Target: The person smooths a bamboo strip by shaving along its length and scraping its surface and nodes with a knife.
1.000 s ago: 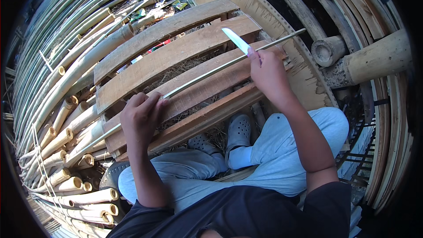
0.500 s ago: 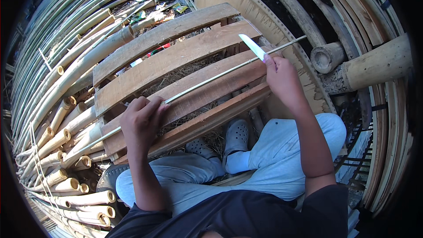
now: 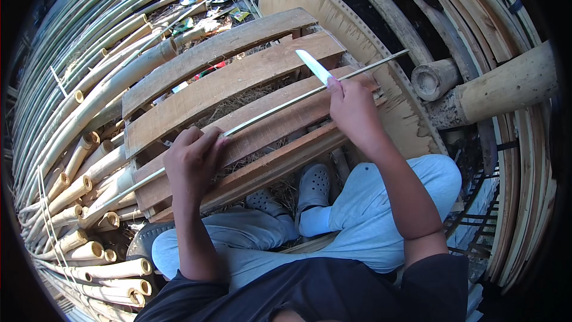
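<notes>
A long thin bamboo strip (image 3: 280,107) runs slantwise over a slatted wooden bench (image 3: 232,87), its right end reaching past the slats. My left hand (image 3: 192,154) is closed round the strip near the bench's front left part. In my right hand (image 3: 353,105) is the handle of a knife (image 3: 314,67), gripped with the fingers wrapped round it. The pale blade points up and left, away from me, and its base lies against or just over the strip; which of the two I cannot tell. My right fingers hide the handle.
Cut bamboo poles (image 3: 119,269) are stacked all along the left. A curved plywood sheet (image 3: 411,107) stands behind the bench on the right, next to a thick bamboo pole (image 3: 506,89). Long wooden slats (image 3: 527,203) line the right side. Plastic litter (image 3: 238,15) lies at the far side.
My right hand and the knife have slid left along the strip, nearer to my left hand. My left hand keeps its hold on the strip. The view has shifted slightly.
</notes>
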Demonstrator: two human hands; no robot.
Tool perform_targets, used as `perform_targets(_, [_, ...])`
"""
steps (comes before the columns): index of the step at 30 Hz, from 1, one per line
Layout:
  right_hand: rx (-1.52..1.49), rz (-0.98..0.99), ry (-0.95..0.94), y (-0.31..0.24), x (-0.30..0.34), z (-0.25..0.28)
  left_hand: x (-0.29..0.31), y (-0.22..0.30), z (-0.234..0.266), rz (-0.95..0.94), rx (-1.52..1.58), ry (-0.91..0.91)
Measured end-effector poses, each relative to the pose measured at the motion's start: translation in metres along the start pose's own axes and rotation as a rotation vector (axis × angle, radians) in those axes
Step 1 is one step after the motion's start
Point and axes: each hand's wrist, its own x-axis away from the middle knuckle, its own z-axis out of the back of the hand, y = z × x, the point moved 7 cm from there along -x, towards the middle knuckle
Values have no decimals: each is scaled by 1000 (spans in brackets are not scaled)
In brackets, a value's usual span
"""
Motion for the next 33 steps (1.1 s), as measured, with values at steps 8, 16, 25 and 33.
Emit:
perform_targets(8, [-120,-70,15,-2,-4,20,5,-5,6,15,-16,-1])
perform_targets(16, [-399,-86,-151,13,-23,-18,5,11,10,-48,-90,65])
perform_targets(25, [-1033,-475,-369,3,-15,-27,7,22,5,-106,-23,47])
perform_targets(33, [-1009,-459,-158,18,-28,-12,13,5,28,52,75,-106])
